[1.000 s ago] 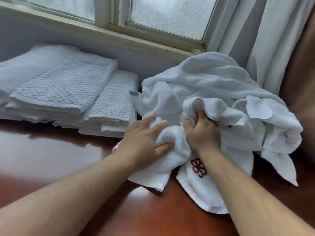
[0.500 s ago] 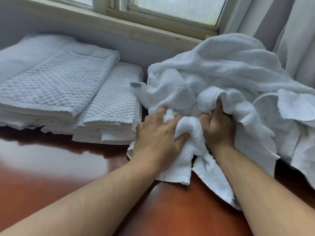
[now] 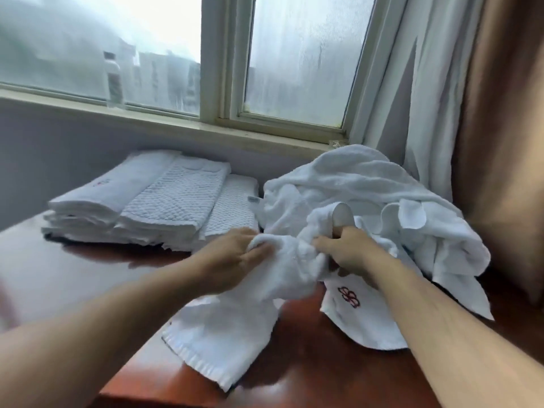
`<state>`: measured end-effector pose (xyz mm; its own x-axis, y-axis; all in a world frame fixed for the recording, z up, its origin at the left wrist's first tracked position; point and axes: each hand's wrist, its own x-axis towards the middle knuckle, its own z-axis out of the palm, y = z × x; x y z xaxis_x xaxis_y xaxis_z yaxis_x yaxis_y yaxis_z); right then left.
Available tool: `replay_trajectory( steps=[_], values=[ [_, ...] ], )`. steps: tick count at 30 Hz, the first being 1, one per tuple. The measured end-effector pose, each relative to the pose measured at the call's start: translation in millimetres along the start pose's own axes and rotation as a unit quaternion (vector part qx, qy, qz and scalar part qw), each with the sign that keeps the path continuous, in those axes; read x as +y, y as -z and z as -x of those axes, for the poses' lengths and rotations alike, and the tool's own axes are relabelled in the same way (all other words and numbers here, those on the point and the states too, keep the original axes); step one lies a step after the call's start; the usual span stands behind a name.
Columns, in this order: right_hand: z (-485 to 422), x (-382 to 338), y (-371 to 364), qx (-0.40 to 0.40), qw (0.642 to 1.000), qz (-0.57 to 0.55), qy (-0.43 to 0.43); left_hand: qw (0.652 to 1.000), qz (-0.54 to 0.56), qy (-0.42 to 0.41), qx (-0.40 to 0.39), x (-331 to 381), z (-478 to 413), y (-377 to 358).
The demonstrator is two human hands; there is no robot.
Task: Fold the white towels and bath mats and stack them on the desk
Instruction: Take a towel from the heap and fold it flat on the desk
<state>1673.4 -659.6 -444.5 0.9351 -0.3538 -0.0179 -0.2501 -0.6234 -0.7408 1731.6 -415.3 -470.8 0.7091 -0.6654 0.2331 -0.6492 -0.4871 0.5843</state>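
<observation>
A crumpled pile of white towels (image 3: 368, 189) lies on the right of the reddish wooden desk (image 3: 309, 366). My left hand (image 3: 232, 260) and my right hand (image 3: 350, 248) both grip one small white towel (image 3: 232, 328), bunched between them and hanging toward the desk's front edge. Under my right wrist lies another towel (image 3: 365, 316) with a red embroidered emblem. Folded quilted bath mats (image 3: 173, 201) and folded towels (image 3: 97, 201) are stacked at the back left.
A window sill (image 3: 182, 128) and wall run behind the stacks. White and brown curtains (image 3: 441, 113) hang on the right, close to the pile. The desk's front edge (image 3: 164, 399) is near my left forearm.
The small towel has been pulled out of the pile toward me and now hangs lower between my hands. The view has tilted up, showing more window.
</observation>
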Motion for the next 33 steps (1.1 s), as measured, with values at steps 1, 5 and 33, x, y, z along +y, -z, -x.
replay_trajectory(
  steps=[1,5,33],
  values=[
    [10.6,-12.2,2.3,-0.006,0.999,-0.04,0.021,0.994,0.102,0.034,0.004,6.9,9.7,15.8],
    [50.4,-68.3,16.5,0.082,0.967,-0.207,0.122,0.959,0.27,0.064,0.052,34.1,38.9,77.1],
    [10.8,-16.4,8.1,0.183,0.976,-0.117,0.006,0.945,-0.043,0.19,0.262,-24.5,3.5,59.0]
  ],
)
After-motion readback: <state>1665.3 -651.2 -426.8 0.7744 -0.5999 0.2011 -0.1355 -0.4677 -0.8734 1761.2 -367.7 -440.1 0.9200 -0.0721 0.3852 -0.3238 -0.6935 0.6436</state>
